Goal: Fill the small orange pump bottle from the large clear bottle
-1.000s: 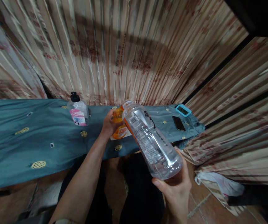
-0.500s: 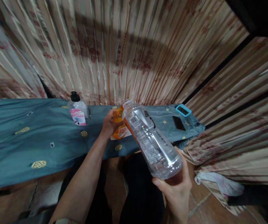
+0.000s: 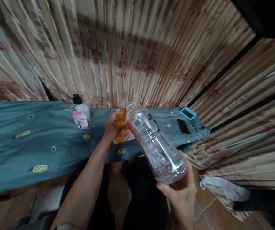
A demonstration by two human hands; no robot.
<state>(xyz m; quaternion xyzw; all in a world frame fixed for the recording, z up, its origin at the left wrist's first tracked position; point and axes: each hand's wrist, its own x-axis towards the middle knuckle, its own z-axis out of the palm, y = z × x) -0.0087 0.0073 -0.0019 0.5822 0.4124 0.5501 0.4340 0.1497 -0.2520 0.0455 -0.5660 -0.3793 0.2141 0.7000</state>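
Two hands are busy with two bottles. The right hand (image 3: 181,195) is wrapped around the bottom of a big clear plastic bottle (image 3: 155,143). This bottle is tipped over, with its open mouth pointing up and away toward the table. It looks almost empty, and small print runs down its side.

The left hand (image 3: 110,127) is closed around a small orange bottle (image 3: 121,127) that stands on the table. The mouth of the clear bottle is right at the top of the orange bottle. I cannot tell if the two mouths touch.

A blue-green cloth (image 3: 32,140) with little yellow round patches covers the table. On it, to the left of the hands, stands a small clear bottle with a black cap and a pink label (image 3: 80,113). To the right, near the end of the table, lie a dark phone (image 3: 183,126) and a little screen in a bright blue case (image 3: 187,113), just beside each other. Behind the table hangs a shiny striped curtain (image 3: 127,48).
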